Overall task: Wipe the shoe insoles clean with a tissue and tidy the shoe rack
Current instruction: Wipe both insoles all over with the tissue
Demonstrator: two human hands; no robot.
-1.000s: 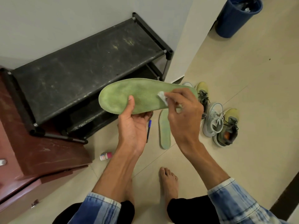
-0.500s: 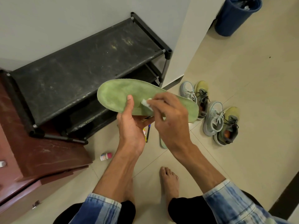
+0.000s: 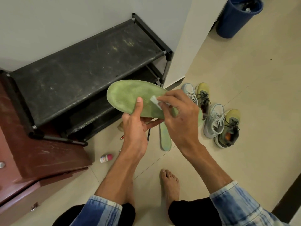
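My left hand (image 3: pixel 135 126) holds a green insole (image 3: pixel 128 97) flat from below, thumb pressed on its upper face. My right hand (image 3: pixel 180 118) pinches a small white tissue (image 3: pixel 155 101) against the insole's middle and covers its heel end. A second green insole (image 3: pixel 164 137) lies on the floor tiles under my hands. The black shoe rack (image 3: pixel 84 69) stands against the wall behind, its top shelf dusty and bare.
Two pairs of sneakers, grey (image 3: pixel 214 121) and yellow-green (image 3: pixel 229 128), sit on the floor at right. A small pink-capped bottle (image 3: pixel 106 158) and pens lie near the rack. A brown cabinet (image 3: pixel 32 154) stands left, a blue bin (image 3: pixel 236 17) far right. My bare feet (image 3: pixel 169 185) are below.
My right hand with the tissue slid left along the insole from near the heel to the middle. The left hand kept its hold on the insole.
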